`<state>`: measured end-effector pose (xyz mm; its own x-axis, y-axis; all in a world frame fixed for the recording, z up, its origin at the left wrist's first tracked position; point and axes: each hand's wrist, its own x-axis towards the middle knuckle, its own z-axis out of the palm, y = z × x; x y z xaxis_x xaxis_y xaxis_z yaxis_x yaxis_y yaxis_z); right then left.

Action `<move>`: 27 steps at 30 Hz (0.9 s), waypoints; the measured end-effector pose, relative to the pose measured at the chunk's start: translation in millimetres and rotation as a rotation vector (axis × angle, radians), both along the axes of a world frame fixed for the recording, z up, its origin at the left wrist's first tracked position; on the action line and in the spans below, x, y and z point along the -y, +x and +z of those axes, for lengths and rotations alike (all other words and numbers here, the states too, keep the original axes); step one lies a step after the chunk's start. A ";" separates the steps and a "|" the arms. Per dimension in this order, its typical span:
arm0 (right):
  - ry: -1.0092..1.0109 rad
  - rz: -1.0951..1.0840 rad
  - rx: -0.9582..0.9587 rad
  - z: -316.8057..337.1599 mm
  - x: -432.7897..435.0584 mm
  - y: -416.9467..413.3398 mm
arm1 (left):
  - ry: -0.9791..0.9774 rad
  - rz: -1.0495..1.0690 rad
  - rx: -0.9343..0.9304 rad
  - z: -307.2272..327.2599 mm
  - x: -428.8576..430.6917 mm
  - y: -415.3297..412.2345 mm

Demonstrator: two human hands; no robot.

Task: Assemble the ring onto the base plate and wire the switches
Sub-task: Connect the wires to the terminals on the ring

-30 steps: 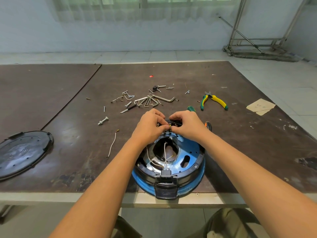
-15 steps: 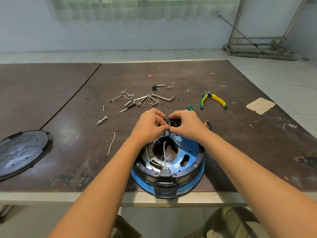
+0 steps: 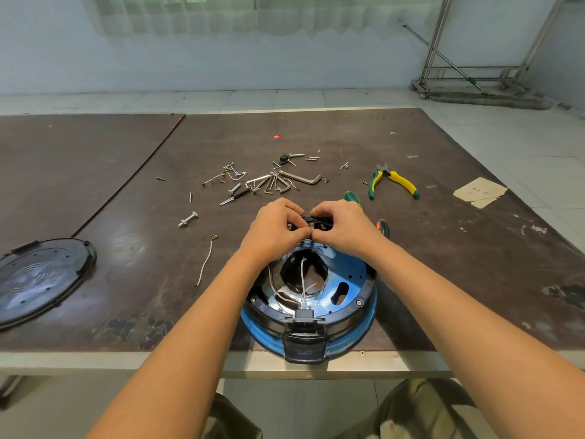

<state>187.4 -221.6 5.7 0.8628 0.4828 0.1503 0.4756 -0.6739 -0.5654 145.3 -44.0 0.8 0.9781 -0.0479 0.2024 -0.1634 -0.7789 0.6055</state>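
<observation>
One brown table (image 3: 459, 248) holds one black round cover (image 3: 41, 277) at the near left. One blue base plate (image 3: 348, 267) sits at the near edge, centre, with one black ring (image 3: 269, 313) seated on it. Two hands, left hand (image 3: 275, 231) and right hand (image 3: 345, 228), meet at the ring's far side, fingers curled, both pinching one black switch (image 3: 318, 224). Farther right lie one pliers (image 3: 392, 182) and two screwdrivers (image 3: 352, 197). Compared with a second ago, the hands keep the same place and grip.

— Tools?
— One pliers (image 3: 393, 182); two screwdrivers: green screwdriver (image 3: 352, 196), orange screwdriver (image 3: 383, 227). The hex keys (image 3: 302, 178) are too tangled to count.
— Parts?
— One base plate (image 3: 345, 270), one ring (image 3: 368, 288), one cover (image 3: 44, 277), one loose wire (image 3: 208, 259), one big bolt (image 3: 188, 219).
</observation>
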 end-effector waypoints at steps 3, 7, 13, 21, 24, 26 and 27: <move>0.004 0.000 0.006 1.6 0.4 -1.4 | 0.001 0.000 0.003 -1.1 0.3 0.4; 0.002 0.003 0.015 2.6 0.4 -3.2 | 0.012 -0.004 0.006 -2.8 0.5 1.2; -0.035 0.008 0.001 3.3 0.0 -3.3 | 0.032 0.003 -0.006 -3.4 1.3 1.5; -0.033 0.002 0.009 1.5 -0.5 -1.7 | 0.055 0.008 0.000 -3.8 2.6 2.2; -0.027 -0.003 0.009 0.7 -0.2 -1.3 | 0.046 -0.004 -0.008 -4.1 2.2 2.4; -0.025 -0.005 0.006 0.4 -0.3 -1.2 | 0.038 -0.011 -0.008 -3.9 1.8 2.4; -0.023 -0.007 0.006 0.3 -0.4 -1.0 | 0.034 -0.012 -0.007 -4.0 1.5 2.8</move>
<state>186.4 -221.2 6.1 0.8654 0.4799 0.1439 0.4737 -0.6903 -0.5469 148.1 -45.5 -3.3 0.9789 -0.0660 0.1936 -0.1684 -0.7972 0.5797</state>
